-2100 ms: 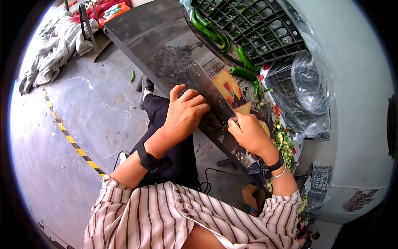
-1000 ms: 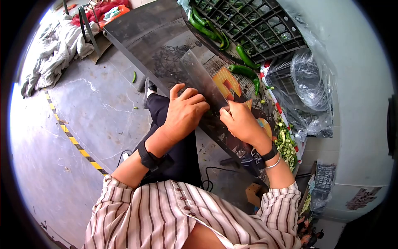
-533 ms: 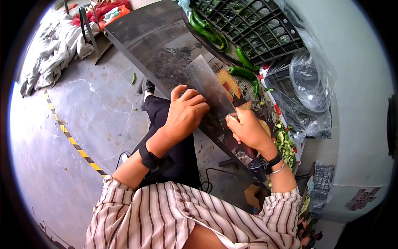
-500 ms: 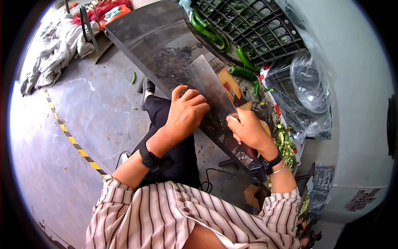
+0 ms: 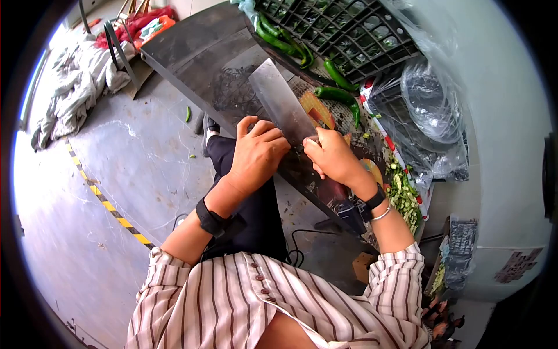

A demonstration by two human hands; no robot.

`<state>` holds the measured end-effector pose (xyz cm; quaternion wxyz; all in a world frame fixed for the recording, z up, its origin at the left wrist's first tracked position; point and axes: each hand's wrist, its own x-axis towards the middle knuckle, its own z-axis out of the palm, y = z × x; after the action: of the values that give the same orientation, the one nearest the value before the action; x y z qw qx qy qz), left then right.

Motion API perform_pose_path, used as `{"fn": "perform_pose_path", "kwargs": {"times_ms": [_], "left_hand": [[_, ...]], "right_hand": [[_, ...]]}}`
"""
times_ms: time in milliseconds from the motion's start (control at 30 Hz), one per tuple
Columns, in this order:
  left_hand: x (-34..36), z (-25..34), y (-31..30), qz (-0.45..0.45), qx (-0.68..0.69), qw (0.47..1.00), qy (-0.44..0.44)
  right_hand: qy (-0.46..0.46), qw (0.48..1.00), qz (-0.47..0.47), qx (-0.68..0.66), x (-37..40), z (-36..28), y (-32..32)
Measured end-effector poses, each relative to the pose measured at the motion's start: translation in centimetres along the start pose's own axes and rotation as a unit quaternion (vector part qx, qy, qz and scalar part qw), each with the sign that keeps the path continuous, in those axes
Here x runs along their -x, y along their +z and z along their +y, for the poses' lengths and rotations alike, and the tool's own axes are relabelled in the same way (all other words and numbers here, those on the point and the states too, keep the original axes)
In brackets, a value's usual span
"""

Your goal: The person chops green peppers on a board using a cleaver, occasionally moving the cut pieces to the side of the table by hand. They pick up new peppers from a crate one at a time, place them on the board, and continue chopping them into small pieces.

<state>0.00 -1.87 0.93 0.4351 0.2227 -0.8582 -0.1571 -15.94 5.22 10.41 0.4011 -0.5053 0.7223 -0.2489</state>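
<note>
A broad metal cleaver [image 5: 280, 99] is gripped at its handle by my right hand [image 5: 337, 156], its blade slanting up and left over the dark table [image 5: 192, 58]. Close to the lower part of the blade is my left hand [image 5: 256, 152], with curled fingers; whatever lies under its fingertips is hidden. Beyond the blade, a green pepper [image 5: 340, 96] rests on the table's far side, with more long green peppers [image 5: 279, 39] farther up. Chopped green pieces [image 5: 402, 195] lie in a heap to the right of my right forearm.
A black plastic crate [image 5: 343, 35] stands at the back. Clear plastic wrapping [image 5: 430, 104] covers things on the right. A cardboard box [image 5: 363, 266] sits below the table. Cloth [image 5: 81, 87] lies on the floor at the upper left, above yellow-black tape [image 5: 110, 206].
The cleaver and my right hand have moved up and left. My left hand has shifted slightly left. The view has tilted a little.
</note>
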Motion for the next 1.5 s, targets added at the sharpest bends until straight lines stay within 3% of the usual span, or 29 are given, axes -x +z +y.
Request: {"fn": "perform_pose_path", "kwargs": {"times_ms": [167, 233, 367, 500, 667, 867, 1033, 1400, 1500], "left_hand": [[0.1, 0.1, -0.1, -0.003, -0.006, 1.0, 0.003], [0.0, 0.3, -0.4, -0.019, -0.008, 1.0, 0.001], [-0.3, 0.4, -0.7, -0.044, -0.008, 0.999, -0.01], [-1.6, 1.1, -1.8, -0.091, -0.029, 0.995, -0.023], [-3.0, 0.4, -1.6, -0.177, -0.072, 0.981, -0.027], [-3.3, -0.1, -0.4, -0.19, -0.063, 0.98, -0.005], [-2.9, 0.5, 0.4, -0.177, -0.047, 0.983, 0.002], [-2.9, 1.4, -0.6, -0.118, -0.026, 0.993, -0.006], [-2.6, 0.6, -1.9, -0.136, -0.047, 0.989, -0.021]], "right_hand": [[-0.005, 0.992, 0.069, -0.11, 2.6, 2.0, -0.4], [-0.007, 0.966, 0.129, -0.223, 5.1, 2.1, -0.4], [0.076, 0.897, 0.161, -0.404, 9.8, 4.5, 1.3], [0.106, 0.852, 0.17, -0.484, 13.0, 6.8, 3.9], [0.147, 0.823, 0.155, -0.527, 14.9, 8.2, 6.4], [0.14, 0.808, 0.119, -0.559, 13.7, 7.9, 7.8], [0.121, 0.815, 0.067, -0.562, 12.2, 7.4, 8.8], [0.104, 0.799, 0.073, -0.587, 11.1, 7.0, 9.6], [0.104, 0.792, 0.068, -0.597, 11.2, 7.1, 9.5]]}}
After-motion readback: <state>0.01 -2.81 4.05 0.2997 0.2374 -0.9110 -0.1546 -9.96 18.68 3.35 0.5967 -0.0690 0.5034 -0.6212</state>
